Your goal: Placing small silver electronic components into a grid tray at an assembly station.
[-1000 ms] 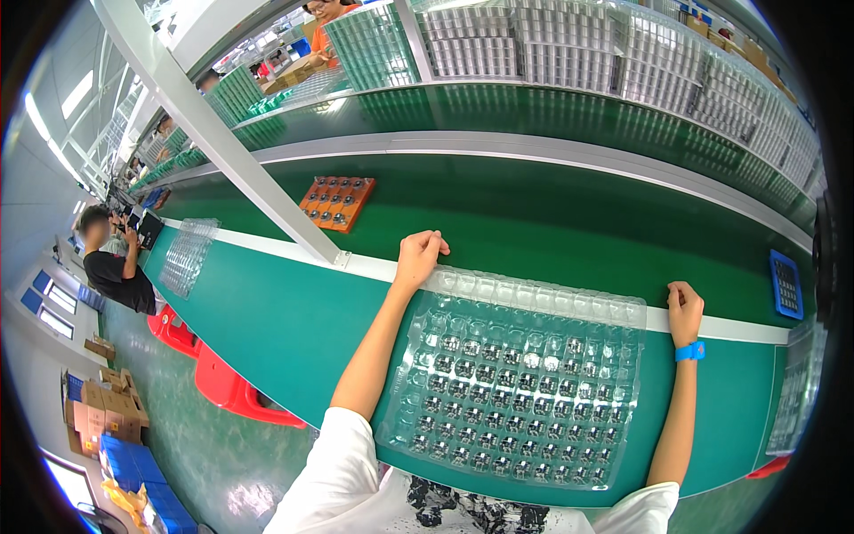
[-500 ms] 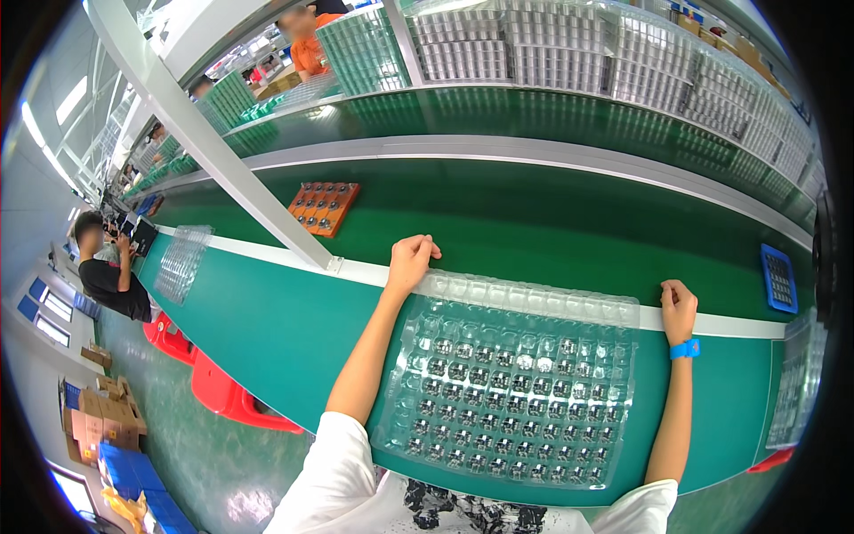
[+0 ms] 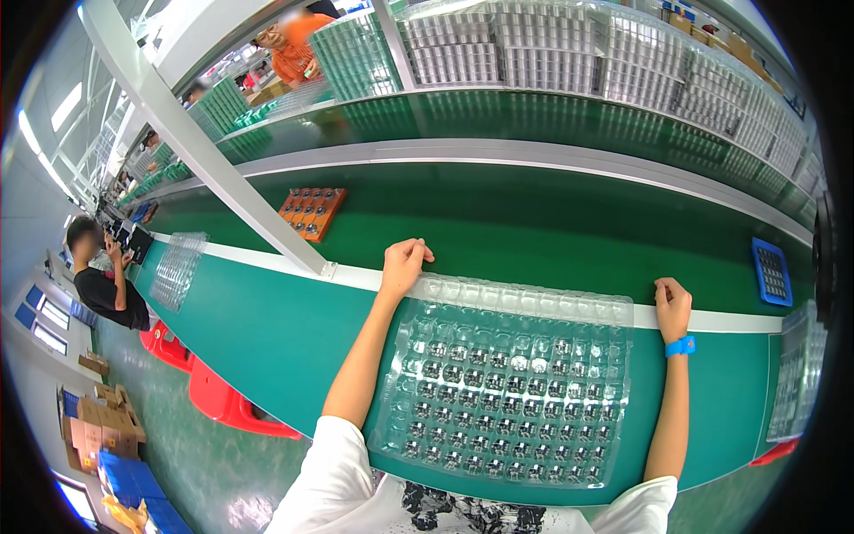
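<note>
A clear plastic blister tray (image 3: 507,383) filled with rows of small dark parts lies on the green bench in front of me. My left hand (image 3: 403,264) grips its far left corner, fingers curled over the rim. At the far right corner, my right hand (image 3: 672,307), with a blue wristband, holds the tray's edge. Both arms run along the tray's two sides.
Beyond the white strip lies a green conveyor belt (image 3: 534,214) carrying an orange tray (image 3: 311,211) and a blue tray (image 3: 770,271). More clear trays lie at left (image 3: 176,270) and right (image 3: 796,378). A seated person (image 3: 102,276) works at left; red stools (image 3: 222,400) stand below.
My hands and the tray stay put. The orange tray has shifted a little to the left in view, and a person in orange behind the shelves has come into sight.
</note>
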A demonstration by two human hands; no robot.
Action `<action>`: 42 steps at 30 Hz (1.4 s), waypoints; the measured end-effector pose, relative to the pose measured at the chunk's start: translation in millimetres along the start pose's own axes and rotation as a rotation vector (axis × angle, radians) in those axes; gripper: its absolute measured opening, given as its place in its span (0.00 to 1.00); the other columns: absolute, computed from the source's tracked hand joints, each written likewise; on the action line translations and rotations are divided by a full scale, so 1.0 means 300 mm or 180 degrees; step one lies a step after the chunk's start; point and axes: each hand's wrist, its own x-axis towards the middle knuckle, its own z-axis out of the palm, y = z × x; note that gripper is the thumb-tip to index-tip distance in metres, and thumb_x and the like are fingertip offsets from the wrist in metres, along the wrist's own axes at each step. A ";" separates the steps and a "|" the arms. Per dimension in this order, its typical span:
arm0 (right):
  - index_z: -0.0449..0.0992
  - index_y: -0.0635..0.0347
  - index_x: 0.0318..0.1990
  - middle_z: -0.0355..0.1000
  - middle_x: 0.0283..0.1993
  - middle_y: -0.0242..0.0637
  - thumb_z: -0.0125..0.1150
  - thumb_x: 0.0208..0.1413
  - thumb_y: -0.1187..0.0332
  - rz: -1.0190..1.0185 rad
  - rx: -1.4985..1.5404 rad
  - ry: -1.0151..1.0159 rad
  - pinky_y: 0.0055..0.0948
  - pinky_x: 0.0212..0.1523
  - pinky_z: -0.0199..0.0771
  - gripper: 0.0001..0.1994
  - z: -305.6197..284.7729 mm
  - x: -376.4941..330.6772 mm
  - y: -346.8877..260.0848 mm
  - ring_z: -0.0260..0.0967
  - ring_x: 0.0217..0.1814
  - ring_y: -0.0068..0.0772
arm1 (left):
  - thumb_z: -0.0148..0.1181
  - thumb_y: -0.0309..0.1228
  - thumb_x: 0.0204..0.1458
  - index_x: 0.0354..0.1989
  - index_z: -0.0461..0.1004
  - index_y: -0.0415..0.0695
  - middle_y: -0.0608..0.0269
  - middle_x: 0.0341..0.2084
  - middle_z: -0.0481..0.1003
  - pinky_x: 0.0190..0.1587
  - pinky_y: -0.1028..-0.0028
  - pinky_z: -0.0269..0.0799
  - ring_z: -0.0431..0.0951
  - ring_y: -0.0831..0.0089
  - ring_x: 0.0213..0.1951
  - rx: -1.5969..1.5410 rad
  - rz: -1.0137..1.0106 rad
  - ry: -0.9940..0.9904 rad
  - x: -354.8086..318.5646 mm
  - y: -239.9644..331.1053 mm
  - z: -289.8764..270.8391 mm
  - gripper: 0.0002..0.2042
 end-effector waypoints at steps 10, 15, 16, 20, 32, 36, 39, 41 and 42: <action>0.75 0.69 0.31 0.70 0.21 0.40 0.54 0.54 0.74 -0.0010 -0.0013 -0.0022 0.27 0.24 0.65 0.07 -0.001 0.002 -0.022 0.65 0.20 0.28 | 0.48 0.30 0.56 0.22 0.76 0.35 0.61 0.17 0.76 0.21 0.75 0.62 0.65 0.79 0.15 0.0064 0.0069 0.0042 -0.002 -0.006 -0.007 0.15; 0.76 0.67 0.31 0.71 0.21 0.41 0.54 0.53 0.73 0.0043 -0.0098 -0.0010 0.28 0.24 0.66 0.06 -0.020 0.000 -0.007 0.66 0.20 0.32 | 0.48 0.30 0.56 0.22 0.76 0.35 0.62 0.18 0.77 0.22 0.76 0.63 0.66 0.80 0.15 -0.0018 0.0037 -0.0017 0.004 -0.018 0.011 0.15; 0.77 0.66 0.31 0.72 0.23 0.43 0.55 0.53 0.73 -0.0058 -0.0149 0.0047 0.30 0.25 0.68 0.06 -0.023 0.003 -0.010 0.68 0.21 0.35 | 0.48 0.30 0.56 0.23 0.76 0.35 0.61 0.19 0.77 0.22 0.76 0.64 0.66 0.80 0.16 -0.0052 0.0136 0.0012 0.009 -0.036 0.012 0.15; 0.78 0.62 0.33 0.75 0.29 0.46 0.54 0.51 0.72 -0.0251 -0.0264 0.0097 0.35 0.32 0.73 0.07 -0.014 0.004 -0.016 0.74 0.29 0.45 | 0.48 0.31 0.56 0.26 0.76 0.34 0.61 0.22 0.78 0.23 0.77 0.66 0.67 0.81 0.17 -0.0120 0.0102 -0.0126 0.014 -0.067 -0.009 0.14; 0.78 0.63 0.31 0.74 0.24 0.44 0.56 0.50 0.71 -0.0199 -0.0256 0.0248 0.32 0.27 0.71 0.06 -0.009 0.004 -0.033 0.72 0.24 0.39 | 0.45 0.31 0.60 0.22 0.73 0.36 0.61 0.19 0.75 0.17 0.81 0.56 0.61 0.84 0.13 -0.0320 0.0027 -0.0234 0.034 -0.087 -0.026 0.16; 0.78 0.62 0.31 0.74 0.24 0.43 0.56 0.50 0.71 -0.0211 -0.0256 0.0218 0.32 0.28 0.71 0.06 -0.008 0.005 -0.025 0.72 0.24 0.39 | 0.46 0.31 0.60 0.23 0.73 0.36 0.61 0.19 0.75 0.17 0.80 0.56 0.61 0.84 0.13 -0.0344 -0.0026 -0.0194 0.034 -0.094 -0.020 0.16; 0.78 0.62 0.31 0.74 0.24 0.42 0.56 0.50 0.70 -0.0154 -0.0277 0.0178 0.32 0.28 0.72 0.07 -0.010 0.007 -0.025 0.72 0.24 0.39 | 0.45 0.31 0.60 0.23 0.73 0.36 0.61 0.19 0.75 0.17 0.80 0.56 0.61 0.84 0.13 -0.0405 -0.0057 -0.0195 0.037 -0.103 -0.017 0.16; 0.78 0.62 0.31 0.74 0.25 0.42 0.56 0.50 0.70 -0.0162 -0.0242 0.0235 0.32 0.28 0.72 0.07 -0.008 0.007 -0.029 0.72 0.24 0.39 | 0.45 0.31 0.60 0.23 0.72 0.36 0.61 0.19 0.75 0.17 0.81 0.56 0.60 0.84 0.13 -0.0376 -0.0041 -0.0180 0.036 -0.099 -0.019 0.16; 0.78 0.62 0.31 0.74 0.25 0.42 0.56 0.50 0.70 -0.0158 -0.0262 0.0239 0.32 0.28 0.72 0.07 -0.006 0.005 -0.031 0.72 0.24 0.39 | 0.45 0.31 0.60 0.23 0.72 0.36 0.61 0.19 0.75 0.17 0.81 0.56 0.60 0.84 0.13 -0.0393 -0.0042 -0.0192 0.036 -0.102 -0.021 0.16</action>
